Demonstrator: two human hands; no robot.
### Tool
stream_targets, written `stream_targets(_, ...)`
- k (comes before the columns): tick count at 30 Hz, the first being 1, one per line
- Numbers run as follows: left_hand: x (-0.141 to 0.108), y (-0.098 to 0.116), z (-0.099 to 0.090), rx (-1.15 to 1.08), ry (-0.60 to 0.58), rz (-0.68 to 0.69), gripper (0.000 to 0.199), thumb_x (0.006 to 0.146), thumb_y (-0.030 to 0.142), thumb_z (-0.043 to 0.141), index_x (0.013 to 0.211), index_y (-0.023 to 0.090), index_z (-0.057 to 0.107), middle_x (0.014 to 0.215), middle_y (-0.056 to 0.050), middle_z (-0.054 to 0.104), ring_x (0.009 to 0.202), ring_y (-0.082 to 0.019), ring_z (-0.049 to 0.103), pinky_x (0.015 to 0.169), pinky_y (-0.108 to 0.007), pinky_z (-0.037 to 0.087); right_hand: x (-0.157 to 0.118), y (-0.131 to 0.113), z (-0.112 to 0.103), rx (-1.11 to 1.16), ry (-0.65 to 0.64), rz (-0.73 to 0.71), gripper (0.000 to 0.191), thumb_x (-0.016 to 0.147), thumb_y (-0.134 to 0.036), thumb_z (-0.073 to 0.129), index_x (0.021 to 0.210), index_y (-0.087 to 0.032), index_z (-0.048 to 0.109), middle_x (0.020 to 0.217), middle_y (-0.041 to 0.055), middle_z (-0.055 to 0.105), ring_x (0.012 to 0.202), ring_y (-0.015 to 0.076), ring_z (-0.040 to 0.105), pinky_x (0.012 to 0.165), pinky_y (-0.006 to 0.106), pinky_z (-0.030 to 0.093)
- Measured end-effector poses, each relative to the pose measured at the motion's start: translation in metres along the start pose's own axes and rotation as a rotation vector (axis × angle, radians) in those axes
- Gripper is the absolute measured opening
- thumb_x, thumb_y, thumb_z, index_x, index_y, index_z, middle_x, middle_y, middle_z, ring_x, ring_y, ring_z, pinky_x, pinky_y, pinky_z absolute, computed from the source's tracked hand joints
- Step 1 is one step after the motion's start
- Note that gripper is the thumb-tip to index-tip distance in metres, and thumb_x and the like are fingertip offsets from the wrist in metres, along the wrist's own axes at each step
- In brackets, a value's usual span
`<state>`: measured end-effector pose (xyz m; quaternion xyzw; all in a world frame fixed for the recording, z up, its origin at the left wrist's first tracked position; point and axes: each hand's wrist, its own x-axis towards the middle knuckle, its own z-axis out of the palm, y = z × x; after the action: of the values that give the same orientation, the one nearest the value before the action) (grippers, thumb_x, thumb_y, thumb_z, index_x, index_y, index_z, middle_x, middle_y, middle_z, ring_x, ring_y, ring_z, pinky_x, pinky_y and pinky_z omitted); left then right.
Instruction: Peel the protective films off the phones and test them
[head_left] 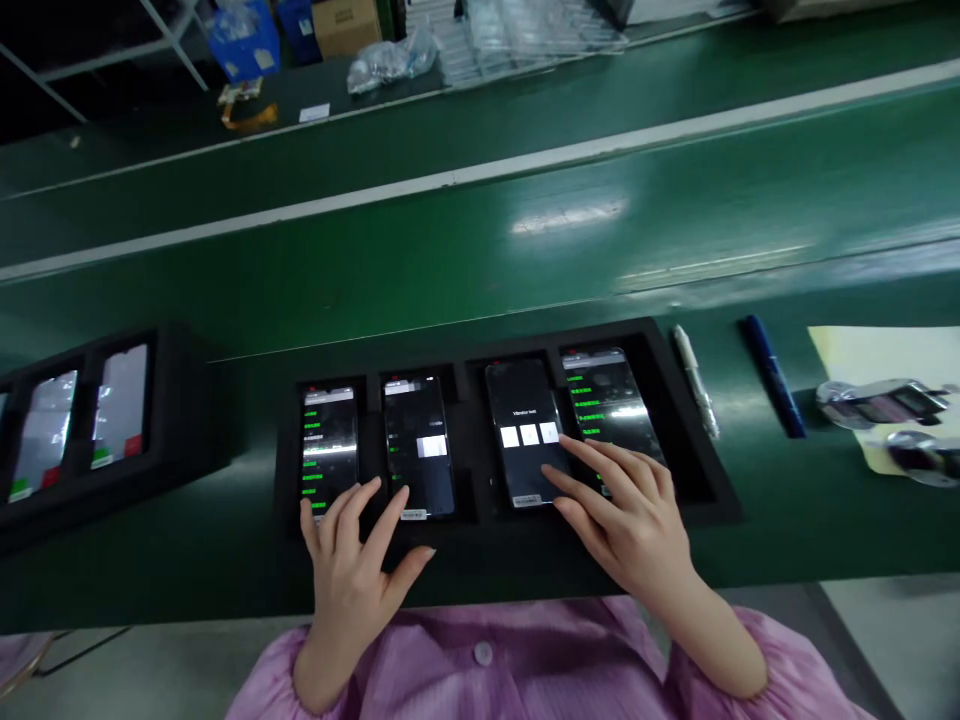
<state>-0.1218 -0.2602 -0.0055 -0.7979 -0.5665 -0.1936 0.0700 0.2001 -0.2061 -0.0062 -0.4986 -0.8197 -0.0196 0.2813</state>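
Several smartphones lie face up in the slots of a black foam tray [472,425]. My left hand [352,560] has its fingers spread over the lower ends of the leftmost phone [330,440] and the second phone [412,420], gripping nothing. Both of their screens are lit, the leftmost with green lines of text. On the third phone [525,390] the words "Vibrator test" stand above three white boxes. My right hand [634,515] is open, with a fingertip at the rightmost box. It partly covers the fourth phone [607,400], which shows green text.
Another black tray [172,420] with lit phones stands at the left. To the right lie a white pen [696,380], a blue marker [775,375] and shiny metallic items [885,403] by yellowish paper [840,350]. Plastic bags [397,60] and a blue bin [244,40] are at the back.
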Motion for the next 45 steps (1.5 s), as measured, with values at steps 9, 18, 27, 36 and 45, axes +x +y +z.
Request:
stream_targets(9,0.002,0.008,0.000,0.030,-0.053,-0.015,0.044,0.107,0.050,0.055,0.135,0.022,0.072,0.141,-0.016,0.056,0.130,-0.032,0.052,0.133,-0.064,0.006,-0.002,0.003,0.004,0.006,0.017,-0.036,0.018,0.106,-0.028,0.063,0.113,-0.022,0.079,0.131,0.0120,0.075,0.119,0.0296,0.067,0.099,0.047,0.047)
stream_targets(18,0.001,0.007,0.004,0.099,-0.073,0.008,0.046,0.107,0.055,0.052,0.136,0.026,0.073,0.143,-0.016,0.059,0.128,-0.034,0.052,0.130,-0.070,0.007,0.008,0.004,-0.001,-0.001,-0.021,0.033,0.025,0.107,-0.031,0.059,0.122,-0.025,0.078,0.142,0.0118,0.070,0.123,0.0301,0.064,0.104,0.051,0.047)
stream_targets(27,-0.001,0.006,0.005,0.123,-0.083,0.030,0.045,0.107,0.052,0.055,0.137,0.025,0.074,0.142,-0.018,0.060,0.127,-0.035,0.053,0.128,-0.074,0.008,0.008,0.012,-0.006,0.009,0.180,0.088,0.029,0.104,-0.018,0.056,0.127,-0.024,0.073,0.137,0.0122,0.070,0.121,0.0304,0.066,0.100,0.049,0.049)
stream_targets(36,-0.005,0.004,0.007,0.095,-0.083,0.004,0.044,0.105,0.054,0.056,0.140,0.031,0.072,0.143,-0.014,0.061,0.128,-0.034,0.053,0.130,-0.071,0.007,-0.010,0.017,0.000,0.153,0.394,0.163,0.037,0.105,-0.021,0.042,0.087,-0.025,0.074,0.117,0.0083,0.076,0.104,0.0284,0.070,0.091,0.052,0.055)
stream_targets(45,-0.004,0.004,0.007,0.106,-0.081,0.014,0.043,0.105,0.053,0.057,0.138,0.029,0.073,0.143,-0.016,0.059,0.129,-0.035,0.052,0.129,-0.072,0.009,-0.006,0.016,0.001,0.156,0.367,0.130,0.037,0.108,-0.023,0.040,0.086,-0.023,0.069,0.113,0.0092,0.075,0.105,0.0285,0.069,0.089,0.051,0.054)
